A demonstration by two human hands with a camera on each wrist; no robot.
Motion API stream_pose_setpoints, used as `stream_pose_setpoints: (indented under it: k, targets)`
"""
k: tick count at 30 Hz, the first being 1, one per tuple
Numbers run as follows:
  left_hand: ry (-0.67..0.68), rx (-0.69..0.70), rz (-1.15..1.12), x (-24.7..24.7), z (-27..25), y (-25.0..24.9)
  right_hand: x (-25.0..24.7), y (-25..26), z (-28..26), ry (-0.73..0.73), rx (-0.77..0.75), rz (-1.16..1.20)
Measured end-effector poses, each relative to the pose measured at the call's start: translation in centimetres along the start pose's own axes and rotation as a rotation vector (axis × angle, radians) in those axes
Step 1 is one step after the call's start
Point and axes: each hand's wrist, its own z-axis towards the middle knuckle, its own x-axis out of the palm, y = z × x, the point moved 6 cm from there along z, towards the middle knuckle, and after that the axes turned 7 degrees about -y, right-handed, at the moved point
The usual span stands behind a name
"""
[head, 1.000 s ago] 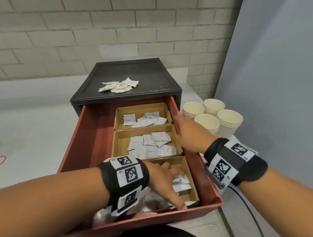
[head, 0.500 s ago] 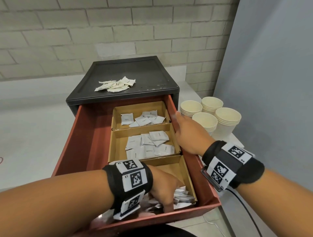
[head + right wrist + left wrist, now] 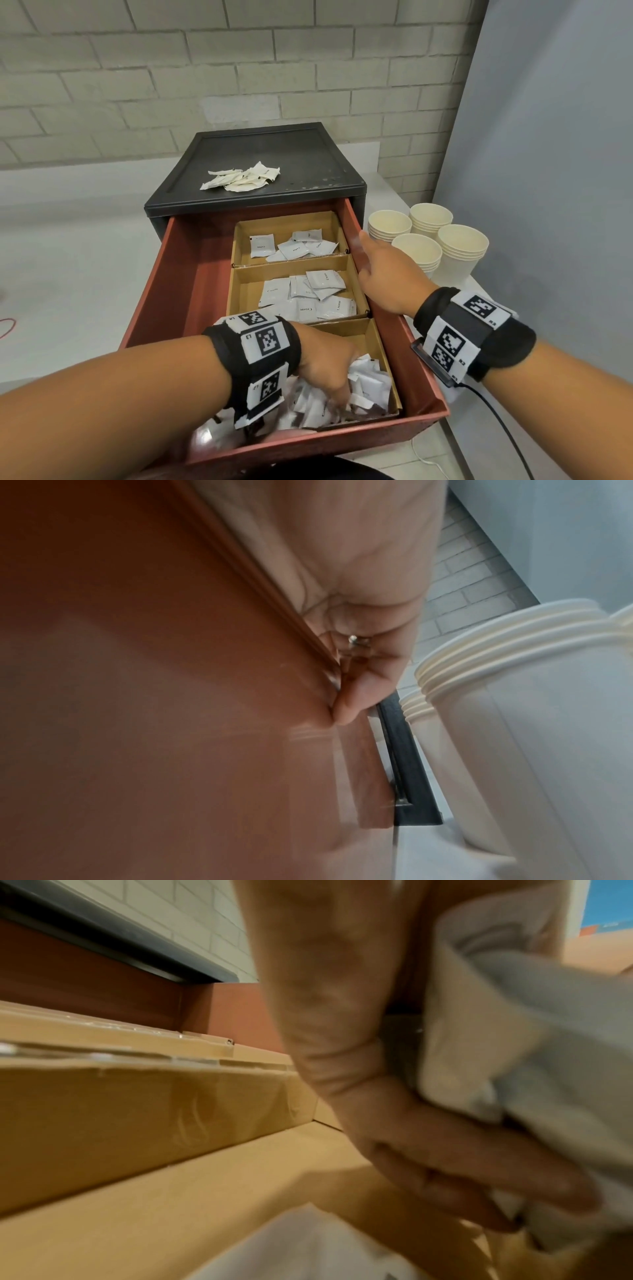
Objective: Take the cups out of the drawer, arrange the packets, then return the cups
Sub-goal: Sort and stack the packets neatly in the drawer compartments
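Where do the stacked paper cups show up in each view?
Head: paper cups right of centre, beside the red drawer.
Left wrist: not in it; the left hand grips packets.
Right wrist: right edge, stacked rims beside the drawer's outer wall.
Shared landmark: the red drawer, whose right rim the right hand holds.

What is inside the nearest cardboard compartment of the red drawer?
A loose heap of white packets, with the left hand gripping some. Bare cardboard shows at its far end. The hand and wristband cover the heap's left part.
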Motion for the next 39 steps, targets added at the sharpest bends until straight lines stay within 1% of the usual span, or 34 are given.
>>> stream_pose_setpoints:
  k: [2,4,8,11,13,15,17,20,22,24,27,29,30,33,36,37,39]
  targets:
    - [-0.022,0.013,-0.034,-0.6,-0.4,0.2,-0.1,0.1,0.0,0.026,0.005,-0.024]
    - [-0.073,0.043,-0.096,-1.5,-1.0,0.4,-0.3,0.3,0.0,0.066,-0.006,-0.054]
    - [-0.240,0.096,-0.297,-4.6,-2.9,1.8,-0.8,0.5,0.5,0.121,-0.057,-0.109]
    - [-0.405,0.107,-0.547,-7.7,-4.9,3.8,-1.7,0.6,1.2,0.165,-0.087,-0.170]
    - [-0.525,0.095,-0.779,-9.3,-6.1,5.6,-2.7,1.2,1.9,0.180,-0.106,-0.235]
    - [-0.603,0.117,-1.008,-10.5,-7.2,6.9,-4.1,2.1,3.2,0.131,-0.130,-0.268]
    - [-0.716,0.135,-1.176,-11.6,-8.4,8.2,-5.6,3.5,4.5,0.042,-0.159,-0.237]
    - [-0.836,0.142,-1.400,-12.5,-9.2,9.6,-7.1,6.5,5.8,-0.061,-0.175,-0.107]
    - [-0.898,0.151,-1.559,-12.6,-9.4,10.1,-6.8,8.6,6.5,-0.052,-0.188,-0.037]
    - [-0.950,0.162,-1.665,-12.6,-9.4,10.6,-5.2,10.5,7.1,0.023,-0.194,0.014]
    - [-0.950,0.210,-1.737,-12.5,-9.0,10.8,-1.2,12.3,7.7,0.182,-0.173,0.111]
    - [-0.925,0.236,-1.727,-12.4,-8.6,10.8,1.5,12.8,8.1,0.232,-0.142,0.189]
    - [-0.912,0.241,-1.709,-12.3,-8.6,10.7,2.3,12.8,8.4,0.222,-0.128,0.235]
    - [-0.910,0.246,-1.693,-12.3,-8.5,10.8,3.6,12.0,9.1,0.117,-0.060,0.426]
    - [-0.897,0.224,-1.670,-12.3,-8.2,11.2,3.9,10.9,9.5,0.026,-0.004,0.503]
    - [-0.901,0.213,-1.659,-12.2,-8.0,11.4,4.0,10.3,9.6,0.003,0.025,0.527]
    - [-0.959,0.182,-1.647,-12.3,-7.8,11.7,4.1,9.0,9.9,-0.045,0.096,0.572]
